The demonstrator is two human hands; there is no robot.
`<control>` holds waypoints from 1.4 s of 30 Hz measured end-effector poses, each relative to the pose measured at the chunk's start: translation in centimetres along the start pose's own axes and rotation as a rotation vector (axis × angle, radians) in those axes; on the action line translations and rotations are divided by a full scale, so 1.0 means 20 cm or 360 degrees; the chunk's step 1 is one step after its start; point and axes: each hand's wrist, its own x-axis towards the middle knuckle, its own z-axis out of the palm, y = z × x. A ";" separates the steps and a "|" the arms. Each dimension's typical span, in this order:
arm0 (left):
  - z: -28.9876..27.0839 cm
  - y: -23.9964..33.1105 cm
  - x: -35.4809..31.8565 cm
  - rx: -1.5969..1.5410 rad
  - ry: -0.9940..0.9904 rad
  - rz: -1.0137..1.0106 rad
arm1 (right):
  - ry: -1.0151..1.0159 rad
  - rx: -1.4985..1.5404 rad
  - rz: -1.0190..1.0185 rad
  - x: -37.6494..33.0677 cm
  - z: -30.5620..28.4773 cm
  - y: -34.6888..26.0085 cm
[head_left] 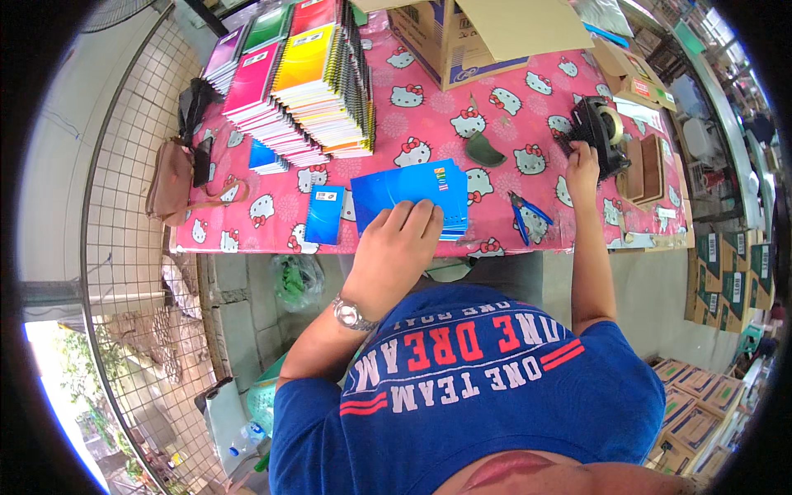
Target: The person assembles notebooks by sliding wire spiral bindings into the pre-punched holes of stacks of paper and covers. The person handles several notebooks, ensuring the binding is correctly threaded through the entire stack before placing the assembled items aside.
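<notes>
Resting flat on a stack of blue booklets [417, 196], the left hand [396, 247] presses down with fingers together and extended, gripping nothing. That stack lies near the front edge of the table, on a pink cartoon-cat tablecloth [429, 120]. Just to its left lies 1 separate blue booklet [324, 214] with a small white label near its top, apart from the stack.

The right hand [582, 161] reaches to the black tape dispenser [598, 132] at the table's right side; its fingers touch the dispenser's near side, but whether they close on tape I cannot tell. Between the 2 hands, blue-handled pliers [521, 214] lie close to the front edge, and a dark green curved piece [484, 150] sits farther back.

Behind the blue stack, tall fanned piles of spiral notebooks [305, 82] in purple, green, pink, red and yellow covers, each with a pale label strip, fill the back left. An open cardboard box [462, 37] with blue print stands at back centre. Small brown cartons [648, 165] sit right of the dispenser. A brown bag [169, 181] hangs off the left edge.

Open cloth shows around the pliers and between notebooks and box. Stacked green-and-brown cartons [730, 276] stand on the floor at right.
</notes>
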 end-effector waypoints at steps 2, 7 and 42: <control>-0.02 -0.01 0.00 -0.0103 -0.0012 0.0063 | -0.0086 0.0768 0.0076 0.03 -0.11 -0.15; -0.18 -0.05 0.05 -0.0386 0.0043 0.0073 | -0.0701 0.1556 0.0348 0.05 -0.53 -0.77; -0.08 -0.01 0.23 -0.0129 0.0397 -0.0104 | -0.0748 0.1310 -0.0665 0.09 -0.83 -1.12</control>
